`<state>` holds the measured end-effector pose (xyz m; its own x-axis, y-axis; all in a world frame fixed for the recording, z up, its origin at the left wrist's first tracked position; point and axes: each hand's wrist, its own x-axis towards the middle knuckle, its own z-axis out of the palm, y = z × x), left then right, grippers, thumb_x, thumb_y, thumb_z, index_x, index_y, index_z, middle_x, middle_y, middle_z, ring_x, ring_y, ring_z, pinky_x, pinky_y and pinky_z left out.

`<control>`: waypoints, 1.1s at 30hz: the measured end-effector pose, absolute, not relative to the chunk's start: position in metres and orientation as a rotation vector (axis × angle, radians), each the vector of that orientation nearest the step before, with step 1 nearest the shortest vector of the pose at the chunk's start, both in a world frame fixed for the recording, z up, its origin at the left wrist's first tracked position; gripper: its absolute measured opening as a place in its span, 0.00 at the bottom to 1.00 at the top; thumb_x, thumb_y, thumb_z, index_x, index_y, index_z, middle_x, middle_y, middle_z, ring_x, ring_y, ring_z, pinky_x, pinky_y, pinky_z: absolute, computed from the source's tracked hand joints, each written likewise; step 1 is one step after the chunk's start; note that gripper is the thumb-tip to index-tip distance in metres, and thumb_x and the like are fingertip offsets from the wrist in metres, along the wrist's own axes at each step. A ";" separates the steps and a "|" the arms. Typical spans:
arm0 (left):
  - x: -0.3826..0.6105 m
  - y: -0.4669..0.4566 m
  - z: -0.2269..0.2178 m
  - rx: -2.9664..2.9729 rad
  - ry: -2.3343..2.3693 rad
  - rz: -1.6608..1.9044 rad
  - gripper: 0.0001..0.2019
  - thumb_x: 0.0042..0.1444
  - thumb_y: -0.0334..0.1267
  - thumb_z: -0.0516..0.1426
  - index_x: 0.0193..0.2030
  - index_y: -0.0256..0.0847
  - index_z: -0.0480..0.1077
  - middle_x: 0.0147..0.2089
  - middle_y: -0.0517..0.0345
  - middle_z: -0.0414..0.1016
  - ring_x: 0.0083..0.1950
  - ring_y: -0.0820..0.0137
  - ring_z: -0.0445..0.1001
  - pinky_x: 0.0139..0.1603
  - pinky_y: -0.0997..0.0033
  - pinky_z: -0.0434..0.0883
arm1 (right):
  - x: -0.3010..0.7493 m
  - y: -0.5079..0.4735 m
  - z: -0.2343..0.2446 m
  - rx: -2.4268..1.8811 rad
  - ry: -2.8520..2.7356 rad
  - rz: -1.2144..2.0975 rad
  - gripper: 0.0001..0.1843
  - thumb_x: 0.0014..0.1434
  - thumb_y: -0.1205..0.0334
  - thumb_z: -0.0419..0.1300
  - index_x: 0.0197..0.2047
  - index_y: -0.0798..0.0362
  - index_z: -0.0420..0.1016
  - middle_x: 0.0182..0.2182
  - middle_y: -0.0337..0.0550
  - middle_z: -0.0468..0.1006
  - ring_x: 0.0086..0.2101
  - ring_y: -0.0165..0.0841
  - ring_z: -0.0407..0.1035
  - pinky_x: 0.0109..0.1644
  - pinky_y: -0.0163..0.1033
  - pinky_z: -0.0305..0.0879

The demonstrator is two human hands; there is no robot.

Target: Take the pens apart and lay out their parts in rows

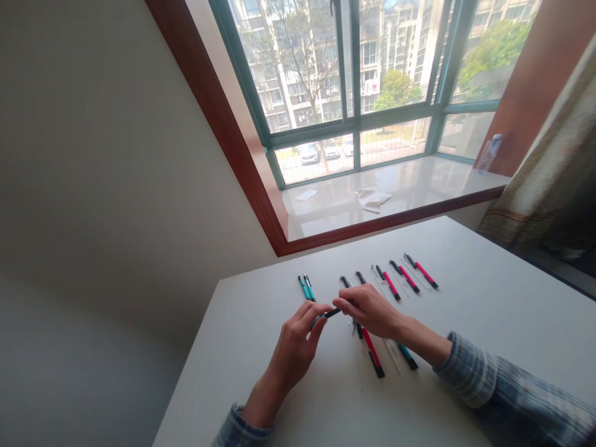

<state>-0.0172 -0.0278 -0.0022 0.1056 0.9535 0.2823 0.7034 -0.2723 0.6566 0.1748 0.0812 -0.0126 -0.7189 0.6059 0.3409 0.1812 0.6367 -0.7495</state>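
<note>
Between my two hands is a pen [332, 313], with a dark section in view and a bit of teal near the left fingers. My left hand [295, 338] pinches one end of it between thumb and fingers. At the other end, the closed fingers of my right hand [370, 307] grip it; their tips are partly hidden. Under and beside my right hand lie a red and black pen [372, 351] and a teal and black pen [408, 355], with thin clear pieces near them. Two teal pens [307, 287] lie side by side beyond my left hand.
Several red and black pen parts [392, 285] lie in a row at the right on the white table [488, 323], with thin refills or tubes among them. Behind the table, a windowsill [326, 217] holds a crumpled cloth [372, 200] and a clear bottle [490, 153]. A curtain [535, 161] hangs at right.
</note>
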 end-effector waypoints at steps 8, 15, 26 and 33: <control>-0.016 -0.027 -0.006 1.999 1.572 1.021 0.12 0.72 0.37 0.50 0.54 0.44 0.73 0.48 0.53 0.77 0.48 0.65 0.76 0.51 0.68 0.71 | 0.174 0.083 -0.015 -0.602 -2.245 0.905 0.27 0.73 0.48 0.49 0.24 0.53 0.57 0.20 0.31 0.58 0.23 0.26 0.50 0.29 0.35 0.47; -0.016 -0.026 -0.007 1.994 1.555 1.050 0.11 0.72 0.38 0.51 0.53 0.44 0.73 0.46 0.54 0.77 0.45 0.67 0.75 0.48 0.68 0.70 | 0.176 0.086 -0.021 -0.548 -2.246 0.887 0.24 0.73 0.48 0.50 0.27 0.53 0.61 0.23 0.34 0.63 0.25 0.27 0.55 0.31 0.35 0.50; -0.017 -0.025 -0.019 1.823 1.606 1.063 0.12 0.71 0.42 0.52 0.53 0.43 0.73 0.43 0.54 0.77 0.40 0.67 0.75 0.42 0.70 0.71 | 0.179 0.086 -0.021 -0.465 -2.164 0.978 0.13 0.70 0.54 0.58 0.36 0.53 0.70 0.30 0.39 0.74 0.30 0.29 0.64 0.35 0.35 0.60; -0.018 -0.024 -0.024 1.784 1.621 1.105 0.13 0.70 0.42 0.52 0.53 0.42 0.74 0.44 0.54 0.78 0.38 0.68 0.75 0.39 0.71 0.70 | 0.183 0.084 -0.020 -0.523 -2.101 1.074 0.11 0.66 0.55 0.63 0.47 0.52 0.75 0.34 0.40 0.78 0.33 0.30 0.70 0.36 0.34 0.67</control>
<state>-0.0181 -0.0238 -0.0237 -0.0298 0.9703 0.2401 0.5782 -0.1792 0.7960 0.1828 0.0843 -0.0197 -0.6666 0.6238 0.4081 0.0345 0.5727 -0.8190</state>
